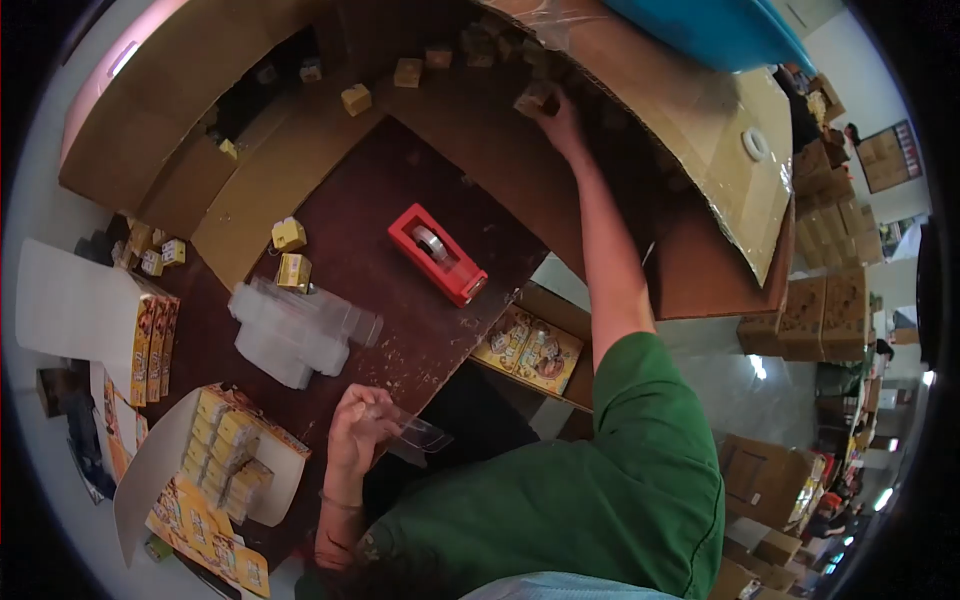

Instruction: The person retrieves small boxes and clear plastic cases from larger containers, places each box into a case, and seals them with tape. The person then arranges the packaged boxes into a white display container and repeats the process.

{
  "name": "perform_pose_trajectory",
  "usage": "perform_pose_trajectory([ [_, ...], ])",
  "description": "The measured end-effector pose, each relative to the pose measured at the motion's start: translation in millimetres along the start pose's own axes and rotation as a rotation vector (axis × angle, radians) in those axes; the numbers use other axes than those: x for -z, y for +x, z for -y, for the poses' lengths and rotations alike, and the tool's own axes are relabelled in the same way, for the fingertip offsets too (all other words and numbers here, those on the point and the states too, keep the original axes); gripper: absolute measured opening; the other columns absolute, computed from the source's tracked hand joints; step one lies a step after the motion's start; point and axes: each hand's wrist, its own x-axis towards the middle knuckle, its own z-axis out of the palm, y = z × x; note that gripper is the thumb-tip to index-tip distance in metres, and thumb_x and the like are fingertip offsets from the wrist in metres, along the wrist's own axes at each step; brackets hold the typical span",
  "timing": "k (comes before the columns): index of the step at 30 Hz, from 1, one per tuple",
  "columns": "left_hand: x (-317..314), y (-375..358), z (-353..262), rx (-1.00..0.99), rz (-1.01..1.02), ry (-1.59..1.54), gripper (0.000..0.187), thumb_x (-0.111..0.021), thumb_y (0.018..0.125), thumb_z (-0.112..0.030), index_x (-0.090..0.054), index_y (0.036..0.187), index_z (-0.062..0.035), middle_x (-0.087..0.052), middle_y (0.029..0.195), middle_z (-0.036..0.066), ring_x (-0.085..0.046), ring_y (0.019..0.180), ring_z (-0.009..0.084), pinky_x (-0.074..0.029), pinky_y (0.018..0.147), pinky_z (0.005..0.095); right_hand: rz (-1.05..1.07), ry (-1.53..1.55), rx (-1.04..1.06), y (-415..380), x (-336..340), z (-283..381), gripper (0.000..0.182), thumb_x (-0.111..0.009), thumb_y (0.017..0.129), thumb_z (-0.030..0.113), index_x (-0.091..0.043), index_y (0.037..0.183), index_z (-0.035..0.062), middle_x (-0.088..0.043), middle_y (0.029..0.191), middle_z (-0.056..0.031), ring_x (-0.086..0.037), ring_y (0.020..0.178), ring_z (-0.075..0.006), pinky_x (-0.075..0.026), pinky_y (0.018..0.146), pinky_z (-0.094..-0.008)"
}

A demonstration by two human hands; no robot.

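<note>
Warehouse table (400, 300), dark top | our right hand (560, 118) reaches into big carton (700, 120), grip closed on small yellow box (535, 97) | left hand (355, 430) pinches clear plastic sleeve (415, 435) at table edge, held ready | red tape dispenser (437, 254) centre.

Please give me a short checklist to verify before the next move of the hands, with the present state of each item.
1. Right hand has reached a small yellow box inside the big carton: ok, fingers are on it, but whether the grip is closed cannot tell.
2. Left hand holds the clear plastic case: ok.
3. Clear case is open to receive a box: cannot tell.
4. Red tape dispenser is apart from both hands: ok.
5. Stack of clear cases lies on the table, near the left hand: ok.
6. Display tray of small boxes has free room: cannot tell.
</note>
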Motion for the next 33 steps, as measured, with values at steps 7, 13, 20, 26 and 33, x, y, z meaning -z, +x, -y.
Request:
perform_pose_trajectory([
  [7,-33.8,24.0,-28.0,-0.047,0.066,0.197,0.038,-0.051,0.097,-0.041,-0.052,0.115,-0.0069,-0.06,0.095,0.007,-0.061,0.084,0.0163,-0.055,0.065,0.0302,0.415,0.316,0.3,-183.9,-26.0,240.2,0.057,-0.077,0.073,0.006,-0.055,0.126,0.0081,-0.061,0.121,-0.0122,-0.061,0.111,-0.0326,-0.048,0.098,-0.0399],
  [13,-39.7,17.7,-20.3,-0.141,0.205,0.123,0.071,-0.053,0.095,-0.059,-0.042,0.14,-0.0052,-0.061,0.095,0.007,-0.063,0.085,0.0158,-0.055,0.064,0.0285,0.487,0.306,0.617,-251.0,-41.0,274.0,0.06,-0.079,0.066,0.006,-0.058,0.122,0.0088,-0.06,0.119,-0.0122,-0.058,0.109,-0.0334,-0.049,0.093,-0.0415],
  [20,-24.2,-22.3,-15.0,-0.258,0.135,0.42,0.056,-0.067,0.086,-0.025,-0.048,0.134,-0.0011,-0.058,0.125,0.007,-0.056,0.115,0.0156,-0.043,0.101,0.0317,0.798,0.754,0.318,-290.3,-24.1,274.3,0.069,-0.074,0.083,0.018,-0.044,0.143,0.0055,-0.049,0.143,-0.013,-0.044,0.135,-0.0306,-0.038,0.109,-0.039],
  [26,-24.6,-38.4,-15.5,-0.296,0.142,0.544,0.056,-0.069,0.087,-0.025,-0.049,0.133,-0.001,-0.059,0.123,0.008,-0.057,0.112,0.0145,-0.045,0.096,0.0294,0.871,0.649,0.302,-301.9,-26.5,282.2,0.061,-0.073,0.082,0.012,-0.049,0.138,0.0019,-0.059,0.13,-0.0129,-0.058,0.119,-0.0242,-0.044,0.103,-0.0357],
  [33,3.2,-33.3,-11.3,-0.357,-0.234,-0.274,0.054,-0.052,0.099,-0.048,-0.05,0.131,-0.0047,-0.061,0.102,0.007,-0.064,0.092,0.0226,-0.056,0.075,0.0366,0.874,1.316,-0.237,-310.5,2.9,274.0,0.062,-0.072,0.088,0.025,-0.041,0.137,0.0024,-0.06,0.125,-0.0121,-0.058,0.118,-0.0195,-0.047,0.1,-0.034],
])
